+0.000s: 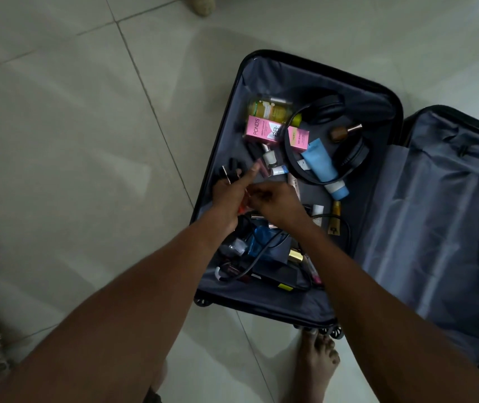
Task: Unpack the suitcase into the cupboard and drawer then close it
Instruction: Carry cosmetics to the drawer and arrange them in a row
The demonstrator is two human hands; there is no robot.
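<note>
A person stood barefoot on a tiled floor (58, 117) over an open black suitcase (305, 68), both hands down in its left half, which was crowded with toiletries. The left hand (226, 199) had its forefinger stretched forward and the other fingers curled around several small items, among them what looked like a thin red stick and a dark clip; exactly what it held was hard to tell. The right hand (273, 200) met it with fingertips bunched, seemingly pinching a small piece, though the dim light hid what.

Still in the case lay a pink Pond's box (261, 130), a yellow-green bottle (270, 109), black headphones (328, 112), a blue tube (324, 164), a small brown bottle (341, 132), a gold-capped lipstick (296, 255) and a black cable (261, 254). The right half (436, 213) showed only its grey lining.

The cosmetics appeared light and smooth, likely to slip from a full fist, so few at a time seemed wise. The glass-like bottles would want a grasp around the body; the headphones, their band; the cable, gathering in loops first.
</note>
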